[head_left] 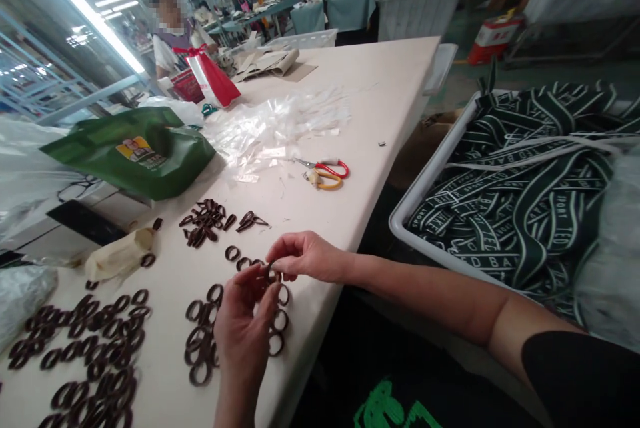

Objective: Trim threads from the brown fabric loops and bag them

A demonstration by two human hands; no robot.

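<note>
Many loops (200, 338) — straps (510, 208): “TED”, “SPORT”

A green bag (183, 158) lies left of the scissors (327, 166) on the surface (385, 81), and a bin (399, 220) holds printed straps (527, 215).

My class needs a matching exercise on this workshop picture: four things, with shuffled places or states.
Things
1. Small dark brown ring
2. Glossy green carrier bag
3. Red and white bag
4. Pale plastic crate

Places or states
A. Beside the pale table, holding dark green lettered straps
B. Between the fingers of the left hand and right hand
C. Bears a yellow picture
D. In front of the co-worker

Pairs: 1-B; 2-C; 3-D; 4-A
</note>
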